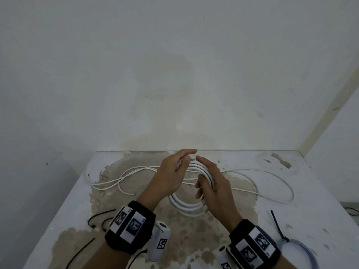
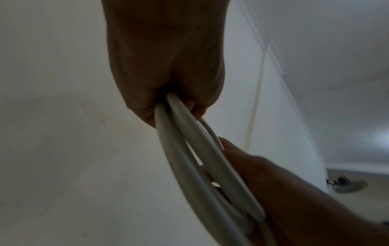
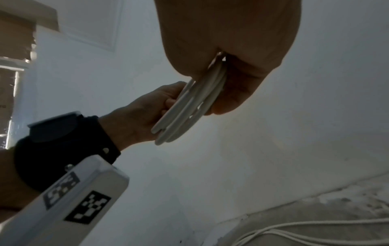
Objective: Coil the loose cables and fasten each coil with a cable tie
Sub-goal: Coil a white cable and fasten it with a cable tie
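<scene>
Both hands grip one white coil (image 1: 191, 207) and hold it above the table (image 1: 242, 226): the left hand (image 1: 171, 177) has its fingers curled round the far left arc of the loops, and the left wrist view shows several strands running out of its closed grasp, while the right hand (image 1: 210, 183) clasps the right side, thumb on the inside and fingers wrapped over the bundle. The coil stands roughly on edge between the two palms, its near arc hanging free below them toward the wrists. The loose white cable (image 1: 272, 183) lies flat on the table beyond and to both sides of the hands, one long loop sweeping out to the right and several thinner runs trailing left; whether it joins the held coil I cannot tell. The black cable ties (image 1: 101, 220) lie near and to the left, just beside the left wrist, so that hand is the nearer one to fetch a tie while the right keeps the loops together. That looks the likely next step, since the coil appears fully wound. At the near right corner a bluish coil (image 1: 303, 251) rests on the table, a black tie (image 1: 277, 226) already round it, well apart from the work in hand.
</scene>
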The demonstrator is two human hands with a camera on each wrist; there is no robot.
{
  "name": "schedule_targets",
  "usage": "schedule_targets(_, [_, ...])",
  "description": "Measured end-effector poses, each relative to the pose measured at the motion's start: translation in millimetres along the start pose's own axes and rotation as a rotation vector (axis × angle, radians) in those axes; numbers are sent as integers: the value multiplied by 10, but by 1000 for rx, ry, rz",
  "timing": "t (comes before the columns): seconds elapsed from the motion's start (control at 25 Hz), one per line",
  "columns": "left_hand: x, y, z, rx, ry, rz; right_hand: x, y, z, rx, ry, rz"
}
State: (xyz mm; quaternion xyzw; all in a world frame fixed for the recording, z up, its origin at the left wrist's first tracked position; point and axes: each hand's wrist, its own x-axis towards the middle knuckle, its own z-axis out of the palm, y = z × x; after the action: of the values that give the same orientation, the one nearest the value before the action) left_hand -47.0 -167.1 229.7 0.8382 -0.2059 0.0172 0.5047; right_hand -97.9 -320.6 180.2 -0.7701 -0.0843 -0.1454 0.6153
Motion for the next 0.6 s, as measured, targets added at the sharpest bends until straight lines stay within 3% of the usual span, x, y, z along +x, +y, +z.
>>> schedule_targets(0.12, [21,-3,-20,-235,2,-61,43,-40,-5,40,-3,-5])
schedule_targets(0.28, [3,15,47,-307,90,-182,142,-12,21,125,188,90])
schedule_targets(0.36, [-29,7,107,-369,95,-203,143,-21,18,149,186,118])
schedule_targets(0.6, [-12,-129,139,-281,240,-75,102,-134,5,173,80,123])
